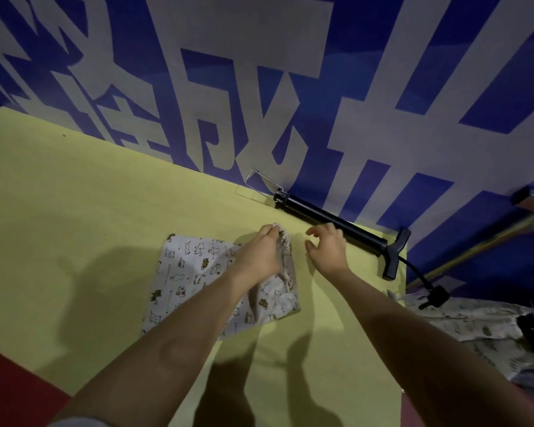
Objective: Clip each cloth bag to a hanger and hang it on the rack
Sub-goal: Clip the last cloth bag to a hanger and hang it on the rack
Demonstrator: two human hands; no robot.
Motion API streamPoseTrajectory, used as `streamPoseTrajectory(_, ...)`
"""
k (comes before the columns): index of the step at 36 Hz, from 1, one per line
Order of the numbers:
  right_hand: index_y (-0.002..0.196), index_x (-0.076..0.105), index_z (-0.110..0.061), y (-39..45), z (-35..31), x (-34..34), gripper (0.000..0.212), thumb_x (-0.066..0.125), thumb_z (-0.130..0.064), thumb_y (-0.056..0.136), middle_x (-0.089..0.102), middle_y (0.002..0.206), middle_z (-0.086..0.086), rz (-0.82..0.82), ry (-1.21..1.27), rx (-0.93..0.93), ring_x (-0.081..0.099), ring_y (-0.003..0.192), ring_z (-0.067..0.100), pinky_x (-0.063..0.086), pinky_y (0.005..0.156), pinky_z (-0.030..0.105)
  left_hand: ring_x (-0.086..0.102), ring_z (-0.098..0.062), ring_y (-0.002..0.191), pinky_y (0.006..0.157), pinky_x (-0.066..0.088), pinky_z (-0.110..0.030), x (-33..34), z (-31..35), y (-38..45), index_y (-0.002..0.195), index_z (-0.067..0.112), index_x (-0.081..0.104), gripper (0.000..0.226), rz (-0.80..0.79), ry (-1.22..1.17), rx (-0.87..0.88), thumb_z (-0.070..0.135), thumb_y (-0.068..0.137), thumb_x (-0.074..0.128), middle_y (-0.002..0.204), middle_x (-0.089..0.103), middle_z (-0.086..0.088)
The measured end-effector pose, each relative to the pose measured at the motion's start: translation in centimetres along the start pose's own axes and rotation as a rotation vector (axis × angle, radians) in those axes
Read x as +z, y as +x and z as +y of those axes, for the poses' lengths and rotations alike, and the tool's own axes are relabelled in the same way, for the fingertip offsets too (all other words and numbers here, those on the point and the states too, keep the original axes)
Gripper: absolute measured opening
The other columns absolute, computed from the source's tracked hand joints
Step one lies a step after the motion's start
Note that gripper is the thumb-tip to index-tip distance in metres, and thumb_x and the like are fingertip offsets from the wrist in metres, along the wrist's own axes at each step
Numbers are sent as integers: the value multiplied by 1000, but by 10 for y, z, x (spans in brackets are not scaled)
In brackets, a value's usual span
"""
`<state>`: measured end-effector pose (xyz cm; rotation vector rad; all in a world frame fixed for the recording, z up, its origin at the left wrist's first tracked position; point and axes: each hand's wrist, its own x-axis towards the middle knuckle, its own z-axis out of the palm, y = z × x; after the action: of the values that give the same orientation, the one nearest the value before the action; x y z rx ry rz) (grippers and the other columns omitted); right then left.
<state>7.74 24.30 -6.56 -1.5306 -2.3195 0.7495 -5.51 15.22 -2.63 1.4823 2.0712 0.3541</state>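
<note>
Black pump (pixel 336 223) lay behind hands; left hand (pixel 259 257) pinched printed cloth bag (pixel 185 272) cord, right hand (pixel 327 251) hovered slack on yellow table (pixel 74 211)

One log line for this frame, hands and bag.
left hand: pinches cloth bag top edge | right hand: open, beside bag | bag: on yellow table, unclipped

blue wall banner (pixel 367 57) behind the desk, huge grey-white characters, cropped and skewed, only strokes visible, none readable, cloth bag (pixel 195 272) carries cartoon cat print only, no lettering, black air pump (pixel 336 221) shows no legible label or brand
</note>
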Motion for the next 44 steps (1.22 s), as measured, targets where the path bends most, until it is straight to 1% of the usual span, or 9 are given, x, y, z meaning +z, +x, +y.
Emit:
streamPoseTrajectory(8,145,27,-13,37,33,-9,64,58,-28,91,35,147,9,-5,-242,52,31,136,30,25,114,42,36,-21,134,104,40,-32,5,-8,21,151,11,15,76,7,-5,-11,-2,85,52,157,17,0)
streamPoseTrajectory(13,144,26,-13,55,41,-2,65,56,-37,91,37,146,10,-48,-401,-3,31,137,30,20,116,43,33,-21,137,104,42,-34,7,-14,29,151,12,7,83,45,-58,-64,-1,84,56,159,6,2)
streamPoseTrajectory(17,145,24,-14,64,38,4,66,55,-39,93,39,141,13,-83,-562,-36,37,131,33,29,111,41,34,-21,137,97,45,-32,6,-19,28,152,15,5,85,40,-68,-81,-1,84,55,159,2,4)
streamPoseTrajectory(22,132,39,-12,62,31,12,43,54,-27,94,46,130,12,-145,-758,-185,43,120,30,36,103,37,36,-21,136,93,48,-33,0,-25,24,152,15,5,86,49,-78,-108,-2,84,54,159,2,5)
streamPoseTrajectory(27,128,38,-10,48,18,9,42,57,-14,91,53,123,13,-198,-758,-226,52,111,29,44,94,36,32,-19,138,90,41,-23,-6,-25,12,152,15,7,85,70,-55,-92,-2,84,54,159,4,6)
streamPoseTrajectory(30,130,36,-10,40,10,-2,42,53,-11,91,53,124,13,-150,-782,-270,52,110,30,44,92,35,35,-20,136,96,41,-26,-8,-20,2,152,15,10,83,66,-58,-84,-1,84,55,158,9,4)
streamPoseTrajectory(35,129,36,-13,26,-5,-25,39,48,-19,92,56,119,13,-69,-760,-272,54,106,32,44,89,37,48,-25,123,92,46,-32,-13,-13,-13,149,10,17,77,85,-101,-93,1,85,58,152,21,-2)
streamPoseTrajectory(39,128,34,-13,6,-15,-45,40,48,-19,90,54,114,12,-53,-602,-194,59,92,33,44,67,36,53,-26,112,79,44,-26,-20,-6,-24,148,8,18,73,149,-158,-115,-3,86,55,149,20,-5)
streamPoseTrajectory(44,121,36,-13,-22,-16,-68,37,50,-24,88,57,107,10,-48,-493,-184,62,84,32,47,62,35,48,-26,122,96,42,-27,-30,1,-34,149,7,17,77,141,-264,-136,0,86,59,149,19,-6)
